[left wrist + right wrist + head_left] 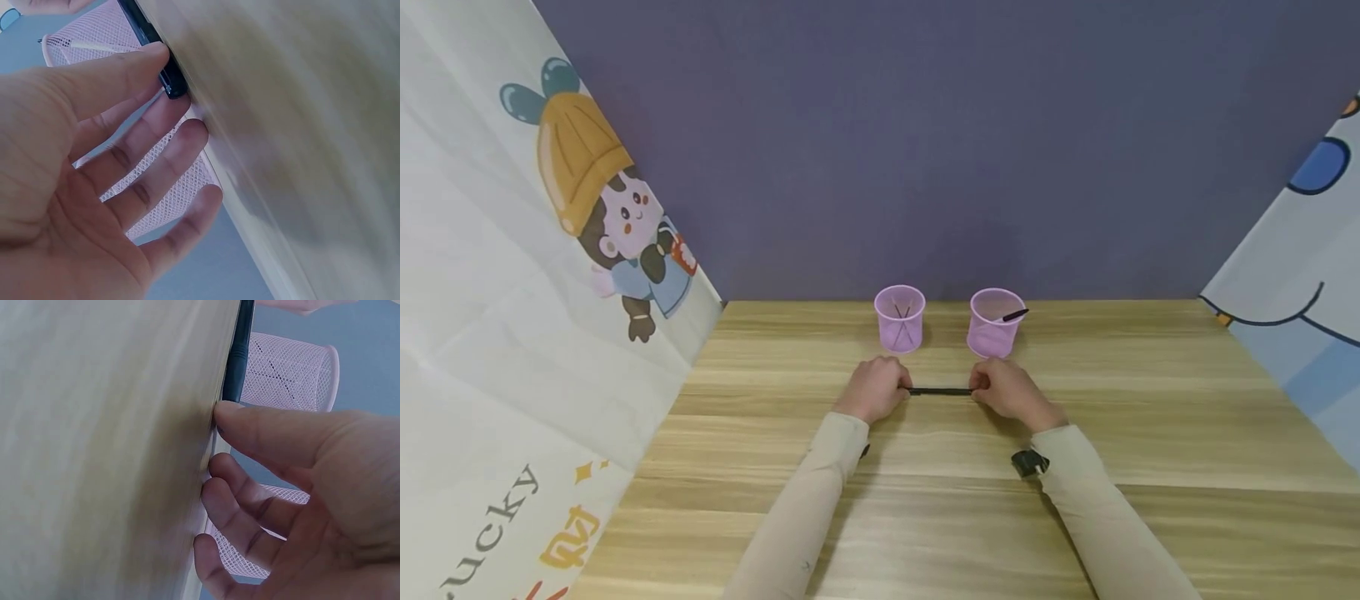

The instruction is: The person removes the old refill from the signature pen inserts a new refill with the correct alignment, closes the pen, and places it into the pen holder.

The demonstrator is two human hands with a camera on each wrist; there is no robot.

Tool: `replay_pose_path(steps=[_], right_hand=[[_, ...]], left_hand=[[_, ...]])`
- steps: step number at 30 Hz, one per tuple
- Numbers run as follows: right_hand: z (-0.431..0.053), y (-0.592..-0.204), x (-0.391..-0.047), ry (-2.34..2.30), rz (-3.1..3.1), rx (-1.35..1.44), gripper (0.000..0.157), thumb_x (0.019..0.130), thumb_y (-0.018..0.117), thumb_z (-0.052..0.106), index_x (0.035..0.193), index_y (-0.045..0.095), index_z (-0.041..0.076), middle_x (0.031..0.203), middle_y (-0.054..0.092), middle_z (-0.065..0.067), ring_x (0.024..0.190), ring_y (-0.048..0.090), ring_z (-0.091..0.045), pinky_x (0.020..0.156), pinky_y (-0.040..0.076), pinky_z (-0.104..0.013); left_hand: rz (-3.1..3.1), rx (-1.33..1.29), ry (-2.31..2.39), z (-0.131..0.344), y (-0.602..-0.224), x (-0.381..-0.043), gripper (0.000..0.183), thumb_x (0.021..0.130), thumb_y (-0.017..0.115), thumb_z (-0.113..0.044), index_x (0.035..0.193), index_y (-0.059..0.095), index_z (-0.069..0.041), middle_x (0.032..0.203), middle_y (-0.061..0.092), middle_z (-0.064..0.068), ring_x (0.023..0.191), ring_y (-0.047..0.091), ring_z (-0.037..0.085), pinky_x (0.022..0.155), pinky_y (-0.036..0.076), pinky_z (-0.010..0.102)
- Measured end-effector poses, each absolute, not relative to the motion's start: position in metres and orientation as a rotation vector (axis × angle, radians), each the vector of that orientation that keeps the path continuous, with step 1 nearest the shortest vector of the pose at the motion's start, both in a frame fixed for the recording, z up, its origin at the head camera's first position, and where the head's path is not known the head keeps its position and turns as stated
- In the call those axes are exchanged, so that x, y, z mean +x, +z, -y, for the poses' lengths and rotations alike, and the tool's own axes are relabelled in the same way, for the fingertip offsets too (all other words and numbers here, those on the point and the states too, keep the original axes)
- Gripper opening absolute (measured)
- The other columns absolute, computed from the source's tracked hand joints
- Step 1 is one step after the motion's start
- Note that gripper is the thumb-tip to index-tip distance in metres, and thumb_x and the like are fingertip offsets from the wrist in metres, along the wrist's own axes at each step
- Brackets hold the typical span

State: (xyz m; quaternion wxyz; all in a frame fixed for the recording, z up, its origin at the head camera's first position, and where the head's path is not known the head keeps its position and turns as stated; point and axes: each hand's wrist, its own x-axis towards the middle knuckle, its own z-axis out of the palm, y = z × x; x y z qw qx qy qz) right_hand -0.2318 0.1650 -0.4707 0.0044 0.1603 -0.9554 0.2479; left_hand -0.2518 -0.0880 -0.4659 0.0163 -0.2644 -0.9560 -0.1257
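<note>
A black pen (940,391) lies level, close over the wooden table, stretched between my two hands. My left hand (874,390) pinches its left end; in the left wrist view the thumb (119,72) presses on the pen's dark barrel (173,81), and the other fingers fan out against the tabletop. At the opposite end, my right hand (1009,390) pinches the pen with its thumb (269,428) right at the tip. The remaining right fingers are bent, fingertips at the table surface. The pen's very right end is hidden by the thumb.
Behind the hands stand two pink mesh cups. Thin dark sticks show crossed in the left cup (900,337), and a dark pen (1016,315) leans out over the rim of the right cup (992,340). A grey-blue panel (955,150) rises along the table's (940,533) far edge.
</note>
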Motion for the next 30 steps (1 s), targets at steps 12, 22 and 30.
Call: replay_pose_path(steps=[12,22,30], right_hand=[[-0.1652,-0.4706,-0.2324,0.747,2.989,0.505,0.009,0.084,0.076,0.006,0.081,0.069,0.011,0.076,0.066,0.000,0.075,0.060,-0.016,0.074,0.052,-0.039],[-0.1681,-0.4668,-0.2310,0.767,3.005,0.560,0.003,0.088,0.074,0.008,0.090,0.072,0.010,0.079,0.069,0.000,0.076,0.062,-0.015,0.076,0.054,-0.042],[-0.1704,-0.4633,-0.2310,0.807,2.984,0.581,0.008,0.093,0.072,0.011,0.097,0.077,0.008,0.088,0.075,-0.003,0.082,0.067,-0.017,0.081,0.057,-0.045]], left_hand=[[2.940,-0.844,-0.404,0.0859,-0.4656,-0.2517,0.006,0.088,0.080,-0.017,0.093,0.077,-0.017,0.097,0.076,-0.001,0.096,0.072,0.020,0.090,0.058,0.042],[2.889,-0.856,-0.442,0.0867,-0.4663,-0.2518,0.012,0.091,0.077,-0.019,0.103,0.080,-0.016,0.100,0.073,0.000,0.099,0.068,0.021,0.093,0.056,0.039],[2.801,-0.897,-0.471,0.0903,-0.4648,-0.2520,0.012,0.091,0.078,-0.023,0.101,0.082,-0.017,0.096,0.072,-0.001,0.095,0.068,0.020,0.090,0.056,0.039]])
